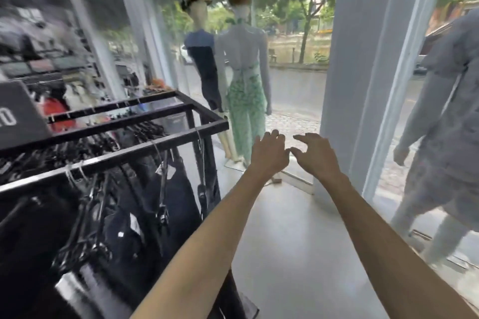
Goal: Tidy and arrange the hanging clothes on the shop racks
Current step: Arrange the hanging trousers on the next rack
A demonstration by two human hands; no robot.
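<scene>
A black metal rack point(145, 147) with several crossbars fills the left half of the view. Dark garments point(145, 215) hang from its front bar on black clip hangers. Both my arms stretch forward over the pale floor, to the right of the rack's end. My left hand point(269, 155) and my right hand point(317, 155) hover side by side, thumbs nearly touching, fingers loosely bent. Neither hand holds or touches any clothing. The picture is blurred by motion.
Two dressed mannequins point(246, 90) stand at the shop window ahead, one in a green patterned outfit. A white pillar point(363, 72) rises on the right. A grey-clad mannequin point(445, 124) stands at the far right behind glass. More clothes hang at the back left.
</scene>
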